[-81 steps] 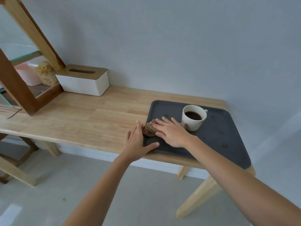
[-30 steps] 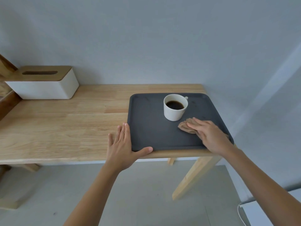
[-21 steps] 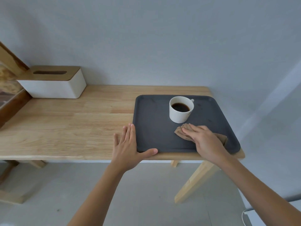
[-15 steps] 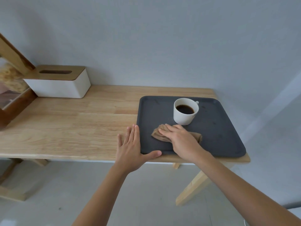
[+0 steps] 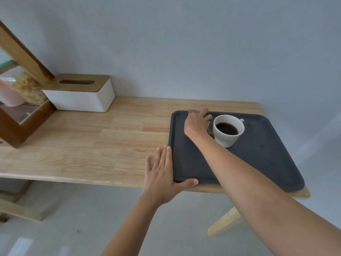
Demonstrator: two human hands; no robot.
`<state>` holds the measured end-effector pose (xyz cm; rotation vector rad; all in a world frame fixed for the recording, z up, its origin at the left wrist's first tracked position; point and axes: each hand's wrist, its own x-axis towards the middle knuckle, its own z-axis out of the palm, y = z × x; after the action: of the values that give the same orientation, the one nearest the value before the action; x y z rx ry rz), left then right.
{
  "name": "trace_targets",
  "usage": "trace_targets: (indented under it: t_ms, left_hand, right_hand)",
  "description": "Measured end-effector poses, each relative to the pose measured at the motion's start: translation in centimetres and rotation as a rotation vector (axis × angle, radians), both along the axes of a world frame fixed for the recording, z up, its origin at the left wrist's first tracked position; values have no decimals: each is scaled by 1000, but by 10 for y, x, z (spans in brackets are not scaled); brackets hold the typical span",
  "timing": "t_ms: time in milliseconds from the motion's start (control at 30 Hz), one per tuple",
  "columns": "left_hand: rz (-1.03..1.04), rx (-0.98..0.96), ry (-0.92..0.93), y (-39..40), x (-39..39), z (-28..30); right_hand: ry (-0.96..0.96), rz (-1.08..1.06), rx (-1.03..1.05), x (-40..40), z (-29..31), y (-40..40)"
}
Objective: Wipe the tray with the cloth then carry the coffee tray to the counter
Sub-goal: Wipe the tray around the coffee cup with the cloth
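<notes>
A dark grey tray lies on the right end of a light wooden table. On it stands a white cup of black coffee. My right hand presses a brown cloth onto the tray's far left part, just left of the cup; only small bits of cloth show around the hand. My left hand lies flat against the tray's near left corner, fingers on the table and thumb along the front rim.
A white tissue box with a wooden lid stands at the back left. A wooden-framed glass case holding food fills the left edge. The tray's right corner reaches the table's end, and the grey floor lies below.
My right hand has slid the cloth from the tray's near middle to its far left, beside the cup. My left hand has stayed at the tray's corner.
</notes>
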<state>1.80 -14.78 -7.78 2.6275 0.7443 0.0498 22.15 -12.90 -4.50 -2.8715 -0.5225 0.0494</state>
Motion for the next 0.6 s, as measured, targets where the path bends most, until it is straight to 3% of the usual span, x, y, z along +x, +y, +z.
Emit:
trace_targets:
  t_ms: [167, 400, 600]
  left_hand:
    - [-7, 13, -1, 1, -1, -2]
    - [-7, 9, 1, 2, -1, -1]
    - [-3, -4, 6, 1, 0, 0]
  right_hand:
    - [-83, 79, -67, -2, -13, 5]
    - [-194, 432, -49, -13, -17, -9]
    - [-211, 583, -32, -37, -16, -42]
